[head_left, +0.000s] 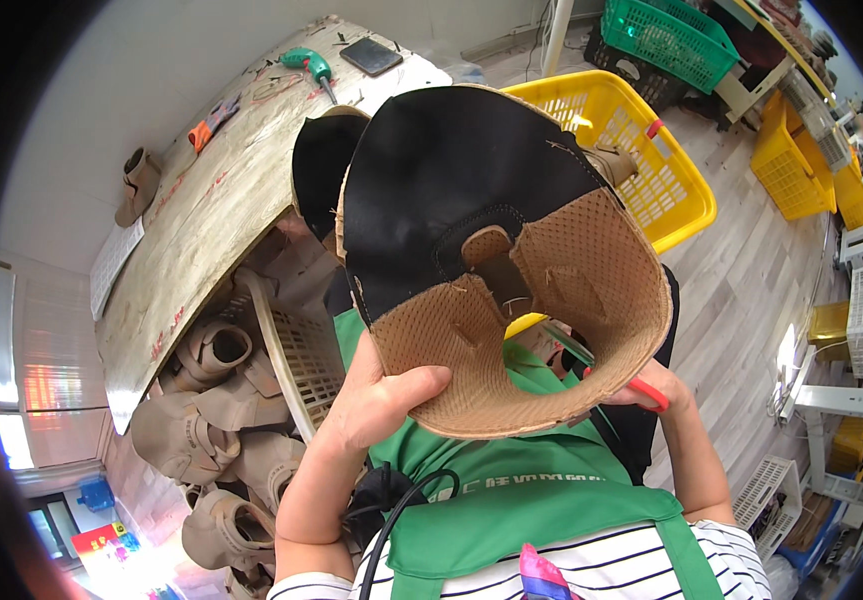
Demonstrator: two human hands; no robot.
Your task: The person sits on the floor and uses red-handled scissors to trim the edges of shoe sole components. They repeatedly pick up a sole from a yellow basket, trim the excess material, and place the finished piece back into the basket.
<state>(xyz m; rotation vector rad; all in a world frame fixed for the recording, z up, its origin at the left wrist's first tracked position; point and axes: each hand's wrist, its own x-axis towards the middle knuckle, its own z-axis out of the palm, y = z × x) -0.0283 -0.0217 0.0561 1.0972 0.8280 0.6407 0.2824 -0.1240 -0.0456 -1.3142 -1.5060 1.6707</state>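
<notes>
The person's left hand (376, 390) is pinching the lower left edge of a tan shoe upper (441, 200), its thumb pressing on the perforated lining while the other fingers are hiding underneath. The upper is hanging in front of the green apron (521, 495), its black inner face turning toward the wearer. The right hand (659, 388) is closing around the red handles of 1 pair of scissors (648, 390), partly behind the upper's right rim; a blade is showing through the opening, but how far the blades are spreading cannot be told.

A 2nd black-lined piece (326, 165) is peeking out behind the upper's left side; whether the pieces are joining cannot be told. Beyond them, a yellow crate (691, 200) is standing at the right. At the left, a worktable (201, 200) is bearing a green tool (309, 66) and a phone (371, 56). Tan shoe uppers (183, 435) are lying piled beside a cream basket (296, 370).
</notes>
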